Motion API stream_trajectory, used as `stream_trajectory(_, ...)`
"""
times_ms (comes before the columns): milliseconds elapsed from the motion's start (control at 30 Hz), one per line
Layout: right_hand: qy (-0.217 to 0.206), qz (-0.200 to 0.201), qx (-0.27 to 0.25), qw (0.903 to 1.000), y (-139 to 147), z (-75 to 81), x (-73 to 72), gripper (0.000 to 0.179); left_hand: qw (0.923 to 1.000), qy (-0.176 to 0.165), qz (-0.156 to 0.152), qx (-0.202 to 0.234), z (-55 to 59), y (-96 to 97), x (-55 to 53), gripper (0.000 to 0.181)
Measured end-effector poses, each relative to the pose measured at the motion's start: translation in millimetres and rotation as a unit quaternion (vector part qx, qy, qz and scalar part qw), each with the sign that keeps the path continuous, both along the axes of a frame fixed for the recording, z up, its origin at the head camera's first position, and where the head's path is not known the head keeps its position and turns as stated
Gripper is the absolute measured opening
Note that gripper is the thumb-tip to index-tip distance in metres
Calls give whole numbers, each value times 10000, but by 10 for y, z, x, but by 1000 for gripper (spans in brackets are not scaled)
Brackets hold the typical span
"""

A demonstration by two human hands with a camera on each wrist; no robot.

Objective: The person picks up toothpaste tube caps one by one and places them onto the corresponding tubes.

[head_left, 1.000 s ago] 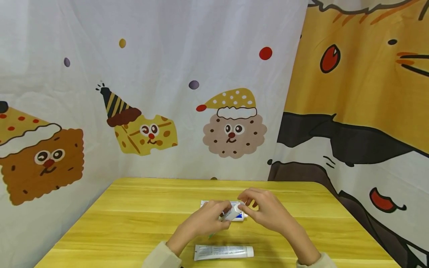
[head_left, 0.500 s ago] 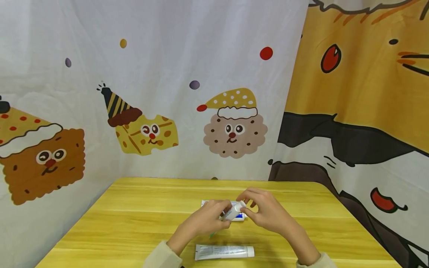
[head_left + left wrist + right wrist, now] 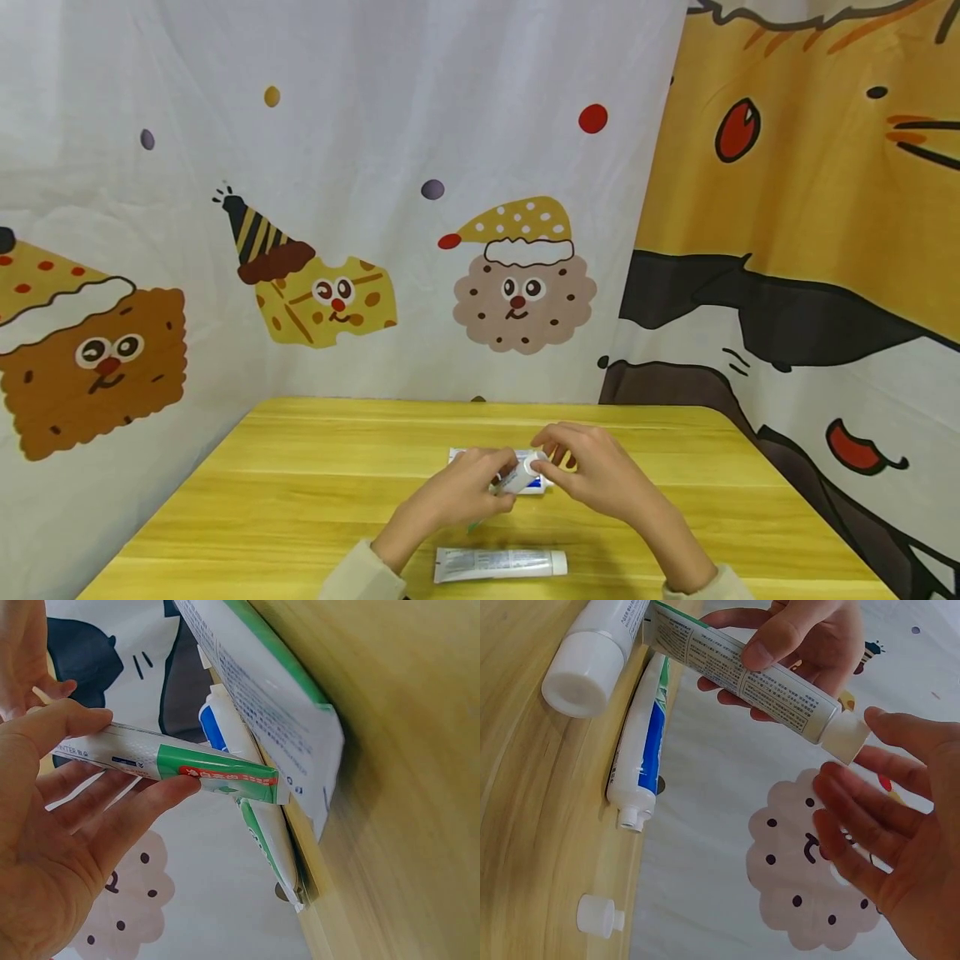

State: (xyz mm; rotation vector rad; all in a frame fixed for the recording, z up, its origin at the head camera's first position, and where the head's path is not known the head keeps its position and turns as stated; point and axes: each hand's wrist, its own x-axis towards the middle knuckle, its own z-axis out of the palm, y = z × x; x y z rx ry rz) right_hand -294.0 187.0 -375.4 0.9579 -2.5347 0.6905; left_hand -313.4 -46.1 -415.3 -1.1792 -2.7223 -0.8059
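My left hand (image 3: 468, 487) grips a toothpaste tube (image 3: 142, 746) by its sides, thumb on one face and fingers on the other, white cap raised toward the right. At that end my right hand (image 3: 596, 471) has its thumb and index finger at the white cap (image 3: 845, 737), the other fingers spread loosely. A second toothpaste tube (image 3: 641, 754), with a blue patch and a bare nozzle, lies on the table behind the hands. A third toothpaste tube (image 3: 498, 565), cap on, lies nearer the body.
A loose white cap (image 3: 596, 915) lies on the wooden table (image 3: 300, 500), close to the uncapped tube's nozzle. A printed curtain (image 3: 420, 100) with cartoon figures hangs behind and beside the table.
My right thumb and fingers have shifted slightly round the cap, moving back and then onto it again. The left hand and held tube stay nearly in place; the lying tubes are unmoved.
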Motion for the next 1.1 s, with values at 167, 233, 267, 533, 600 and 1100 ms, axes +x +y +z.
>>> stream_trajectory(167,9,17,20,10000,-1,-14,7,17,10000,-7,2,11,-8,-4,-5,13)
stream_trajectory(233,-20,94,0,10000,-3,-17,6,18,10000,-4,7,12,-8,-5,-5,14)
stream_trajectory(267,-38,140,-7,9999,-4,-17,6,19,10000,-5,15,14,-9,-6,-6,14)
stream_trajectory(533,-73,330,138,9993,-5,-19,-3,19,10000,-52,-9,40,-5,-7,-5,14)
stream_trajectory(600,-123,337,156,9992,-2,-23,-7,18,10000,-66,-15,37,-8,-9,-7,14)
stream_trajectory(1100,-250,235,278,9990,7,-26,-9,14,10000,29,-18,48,-24,-7,-8,16)
